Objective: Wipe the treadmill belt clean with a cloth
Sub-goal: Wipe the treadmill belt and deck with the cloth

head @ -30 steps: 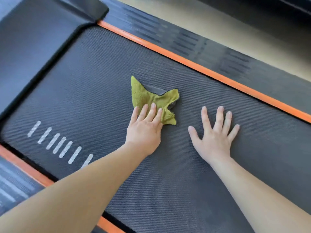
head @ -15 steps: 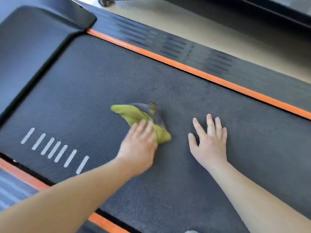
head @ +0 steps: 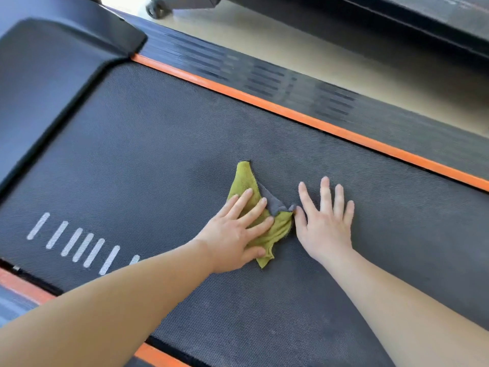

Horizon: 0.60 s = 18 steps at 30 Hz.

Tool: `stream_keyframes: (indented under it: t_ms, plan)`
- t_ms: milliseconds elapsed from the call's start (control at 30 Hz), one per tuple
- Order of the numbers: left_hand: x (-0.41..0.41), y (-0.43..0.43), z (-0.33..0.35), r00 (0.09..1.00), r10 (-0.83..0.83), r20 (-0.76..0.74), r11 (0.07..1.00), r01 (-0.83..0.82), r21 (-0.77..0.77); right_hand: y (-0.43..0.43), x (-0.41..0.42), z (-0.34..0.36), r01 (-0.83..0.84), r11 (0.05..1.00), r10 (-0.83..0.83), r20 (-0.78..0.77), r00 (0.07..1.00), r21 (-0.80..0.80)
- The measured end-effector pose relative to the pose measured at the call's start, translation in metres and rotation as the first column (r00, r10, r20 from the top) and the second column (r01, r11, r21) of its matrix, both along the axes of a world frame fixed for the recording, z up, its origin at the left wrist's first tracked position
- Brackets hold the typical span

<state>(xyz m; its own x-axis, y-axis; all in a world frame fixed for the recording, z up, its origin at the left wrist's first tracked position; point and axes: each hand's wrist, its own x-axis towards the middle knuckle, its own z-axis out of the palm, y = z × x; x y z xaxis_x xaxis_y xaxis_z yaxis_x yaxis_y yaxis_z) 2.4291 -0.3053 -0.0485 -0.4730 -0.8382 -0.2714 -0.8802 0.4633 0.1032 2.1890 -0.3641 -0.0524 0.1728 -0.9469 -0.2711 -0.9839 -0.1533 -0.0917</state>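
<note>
The dark textured treadmill belt (head: 164,160) fills most of the head view. On its middle lies a crumpled yellow-green cloth (head: 244,181) with a grey underside folded up. My left hand (head: 235,234) presses flat on the cloth with straight, spread fingers. Just right of the cloth, my right hand (head: 324,221) rests flat on the bare belt, fingers spread, its thumb touching the cloth's edge.
Orange strips (head: 304,117) border the belt on the far and near sides, with dark side rails (head: 264,75) beyond them. The black motor cover (head: 53,64) rises at the upper left. White stripes (head: 76,242) mark the belt at left. Another machine's base (head: 397,25) stands across the floor.
My left hand has swept the cloth to the right, up against my right hand's thumb. The right hand has stayed flat on the belt.
</note>
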Motion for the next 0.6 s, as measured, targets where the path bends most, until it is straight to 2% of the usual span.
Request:
stream_keyframes:
  t_ms: [67, 100, 167, 200, 233, 267, 300, 367, 433, 500, 533, 600]
  plan:
    - [0.006, -0.007, -0.01, 0.999, -0.033, 0.033, 0.999, 0.031, 0.043, 0.003, -0.004, -0.002, -0.012, 0.998, 0.013, -0.006, 1.0, 0.067]
    - [0.014, -0.015, -0.012, 0.999, 0.009, 0.038, 1.0, -0.009, 0.012, 0.003, -0.007, -0.003, -0.023, 0.994, 0.025, -0.016, 1.0, 0.111]
    - [0.035, -0.034, -0.01, 0.955, 0.292, 0.056, 0.956, -0.293, 0.0, 0.002, -0.011, -0.005, -0.034, 0.981, 0.041, -0.032, 0.999, 0.191]
    - [0.043, -0.041, -0.008, 0.884, 0.466, 0.037, 0.883, -0.467, 0.038, 0.002, -0.01, -0.006, -0.035, 0.976, 0.043, -0.031, 0.999, 0.214]
    - [0.044, -0.044, -0.008, 0.821, 0.57, 0.013, 0.819, -0.57, 0.064, 0.001, -0.01, -0.008, -0.035, 0.975, 0.042, -0.029, 0.999, 0.219]
    - [0.036, -0.043, -0.008, 0.802, 0.597, -0.015, 0.802, -0.595, 0.045, 0.001, -0.009, -0.009, -0.037, 0.977, 0.043, -0.027, 0.999, 0.211]
    - [0.024, -0.035, -0.008, 0.842, 0.539, -0.037, 0.842, -0.539, -0.01, 0.002, -0.009, -0.011, -0.04, 0.981, 0.046, -0.025, 0.999, 0.191]
    - [-0.003, -0.002, -0.011, 0.965, 0.253, -0.07, 0.963, -0.258, -0.081, 0.007, -0.009, -0.017, -0.044, 0.993, 0.046, -0.019, 0.999, 0.112]
    - [-0.007, 0.027, -0.007, 0.997, -0.008, -0.079, 1.0, 0.007, -0.016, 0.011, -0.01, -0.022, -0.053, 0.998, 0.053, -0.021, 0.998, 0.032]
    - [0.012, 0.016, -0.013, 0.986, -0.151, -0.064, 0.986, 0.146, -0.083, 0.012, -0.011, -0.025, -0.058, 0.998, 0.058, -0.038, 0.998, 0.015]
    - [0.019, 0.003, -0.015, 0.993, -0.113, -0.043, 0.986, 0.106, -0.13, 0.012, -0.011, -0.025, -0.058, 0.998, 0.059, -0.042, 0.997, 0.016]
    - [0.019, -0.02, -0.015, 0.977, 0.212, -0.034, 0.962, -0.215, -0.166, 0.013, -0.011, -0.026, -0.055, 0.998, 0.056, -0.044, 0.997, 0.008]
